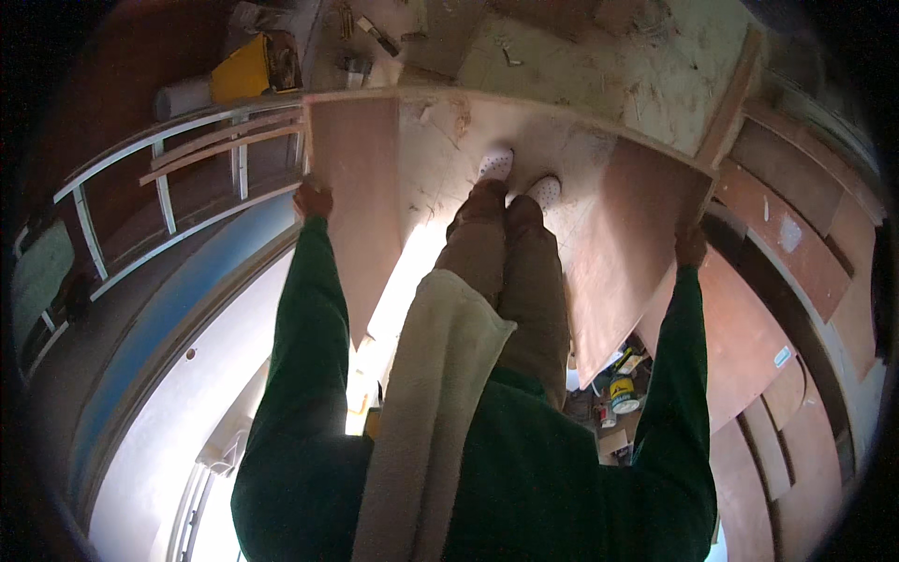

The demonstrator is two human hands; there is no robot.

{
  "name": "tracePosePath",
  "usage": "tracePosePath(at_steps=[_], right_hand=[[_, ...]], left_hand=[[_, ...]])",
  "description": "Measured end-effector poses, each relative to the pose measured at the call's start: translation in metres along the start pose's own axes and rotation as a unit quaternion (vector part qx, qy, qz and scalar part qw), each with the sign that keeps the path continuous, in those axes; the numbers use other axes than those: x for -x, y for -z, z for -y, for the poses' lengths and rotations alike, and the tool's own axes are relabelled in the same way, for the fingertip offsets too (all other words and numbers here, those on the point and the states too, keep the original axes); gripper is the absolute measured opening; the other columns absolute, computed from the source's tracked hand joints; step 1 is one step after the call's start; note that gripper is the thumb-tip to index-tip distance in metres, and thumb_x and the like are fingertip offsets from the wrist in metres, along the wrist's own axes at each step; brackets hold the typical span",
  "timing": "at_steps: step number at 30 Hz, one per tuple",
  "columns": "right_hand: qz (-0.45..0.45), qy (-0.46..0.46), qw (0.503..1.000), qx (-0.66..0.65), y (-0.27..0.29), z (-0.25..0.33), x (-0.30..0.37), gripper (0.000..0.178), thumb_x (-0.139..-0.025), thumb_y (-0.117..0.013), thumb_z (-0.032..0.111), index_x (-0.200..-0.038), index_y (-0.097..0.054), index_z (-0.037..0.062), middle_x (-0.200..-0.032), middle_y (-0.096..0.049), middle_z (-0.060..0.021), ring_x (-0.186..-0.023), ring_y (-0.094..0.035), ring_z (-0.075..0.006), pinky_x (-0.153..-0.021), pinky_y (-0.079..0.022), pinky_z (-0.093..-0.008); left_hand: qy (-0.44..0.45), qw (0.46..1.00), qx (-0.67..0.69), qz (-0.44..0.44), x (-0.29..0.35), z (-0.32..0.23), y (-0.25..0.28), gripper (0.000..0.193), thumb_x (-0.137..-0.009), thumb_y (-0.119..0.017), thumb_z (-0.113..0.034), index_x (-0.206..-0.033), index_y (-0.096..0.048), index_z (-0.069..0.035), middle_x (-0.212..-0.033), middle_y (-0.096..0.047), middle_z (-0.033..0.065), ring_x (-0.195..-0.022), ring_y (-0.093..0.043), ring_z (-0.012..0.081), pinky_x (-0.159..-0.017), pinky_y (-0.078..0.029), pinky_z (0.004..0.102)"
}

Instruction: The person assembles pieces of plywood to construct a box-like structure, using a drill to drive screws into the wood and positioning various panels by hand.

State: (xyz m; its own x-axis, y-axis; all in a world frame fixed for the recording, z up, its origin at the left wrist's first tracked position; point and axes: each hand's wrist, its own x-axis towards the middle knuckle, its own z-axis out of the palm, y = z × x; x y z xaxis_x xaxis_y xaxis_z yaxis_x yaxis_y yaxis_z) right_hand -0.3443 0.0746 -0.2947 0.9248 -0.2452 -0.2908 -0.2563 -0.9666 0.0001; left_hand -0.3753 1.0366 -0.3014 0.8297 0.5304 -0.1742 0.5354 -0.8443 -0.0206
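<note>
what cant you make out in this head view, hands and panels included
Head view: bare right hand, exact grip lost in shadow.
Head view: flat brown wooden left panel, lower outer edge behind the green fabric left sleeve.
Head view: white dotted right shoe, heel behind brown trouser leg.

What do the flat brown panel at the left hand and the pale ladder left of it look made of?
Flat brown panel, at the left hand: probably plywood, matte and seemingly unvarnished, from its fairly uniform sheet face. Pale ladder: likely aluminium, bare or painted white, judging by its slim, light-catching rails and rungs.
</note>
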Motion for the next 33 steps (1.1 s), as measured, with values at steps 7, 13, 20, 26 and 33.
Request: tracePosePath(at_steps=[7, 13, 20, 26, 33], right_hand=[[0.142, -0.210, 0.935, -0.248, 0.024, -0.028, 0.002, 0.063, -0.099, -0.060, 0.055, -0.136, -0.065, 0.0038, -0.123, -0.072, -0.0241, -0.116, -0.068, -0.0416, -0.100, -0.051, -0.0510], [0.077, -0.157, 0.955, -0.240, 0.009, -0.066, 0.021, 0.038, -0.099, -0.066, 0.026, -0.131, -0.067, 0.0052, -0.107, -0.074, -0.0134, -0.090, -0.068, -0.0315, -0.073, -0.054, -0.0453], [0.068, -0.079, 0.982, -0.156, 0.038, 0.014, 0.036, 0.049, -0.096, -0.071, 0.035, -0.131, -0.067, 0.0013, -0.120, -0.074, -0.0200, -0.106, -0.071, -0.0381, -0.090, -0.055, -0.0506], [-0.005, -0.016, 0.998, -0.060, 0.018, 0.071, 0.011, 0.050, -0.092, -0.073, 0.039, -0.128, -0.069, 0.0056, -0.121, -0.073, -0.0205, -0.114, -0.068, -0.0418, -0.093, -0.053, -0.0548], [0.025, -0.012, 0.988, -0.153, 0.045, 0.112, 0.010, 0.056, -0.091, -0.074, 0.043, -0.133, -0.068, 0.0058, -0.122, -0.072, -0.0244, -0.114, -0.068, -0.0431, -0.094, -0.054, -0.0529]], left_hand=[[0.041, 0.992, 0.056, 0.109, 0.064, -0.051, 0.024, 0.059, -0.089, -0.072, -0.029, -0.144, -0.059, -0.011, -0.135, -0.064, 0.0244, -0.123, -0.063, 0.0426, -0.106, -0.050, 0.0503], [0.033, 0.978, 0.155, 0.137, 0.070, -0.059, 0.039, 0.057, -0.087, -0.076, -0.020, -0.140, -0.062, -0.007, -0.126, -0.069, 0.0249, -0.122, -0.062, 0.0444, -0.107, -0.050, 0.0507], [-0.061, 0.997, 0.044, 0.021, 0.049, 0.024, 0.039, 0.051, -0.085, -0.080, -0.020, -0.133, -0.069, -0.009, -0.132, -0.070, 0.0202, -0.121, -0.067, 0.0397, -0.103, -0.054, 0.0476], [-0.009, 0.999, 0.016, 0.029, -0.009, 0.051, 0.058, 0.055, -0.080, -0.083, -0.032, -0.129, -0.072, -0.011, -0.128, -0.072, 0.0178, -0.116, -0.069, 0.0379, -0.099, -0.056, 0.0483], [-0.001, 1.000, -0.011, 0.022, 0.004, 0.071, 0.068, 0.055, -0.078, -0.083, -0.031, -0.129, -0.072, -0.015, -0.125, -0.073, 0.0183, -0.116, -0.069, 0.0393, -0.097, -0.056, 0.0505]])
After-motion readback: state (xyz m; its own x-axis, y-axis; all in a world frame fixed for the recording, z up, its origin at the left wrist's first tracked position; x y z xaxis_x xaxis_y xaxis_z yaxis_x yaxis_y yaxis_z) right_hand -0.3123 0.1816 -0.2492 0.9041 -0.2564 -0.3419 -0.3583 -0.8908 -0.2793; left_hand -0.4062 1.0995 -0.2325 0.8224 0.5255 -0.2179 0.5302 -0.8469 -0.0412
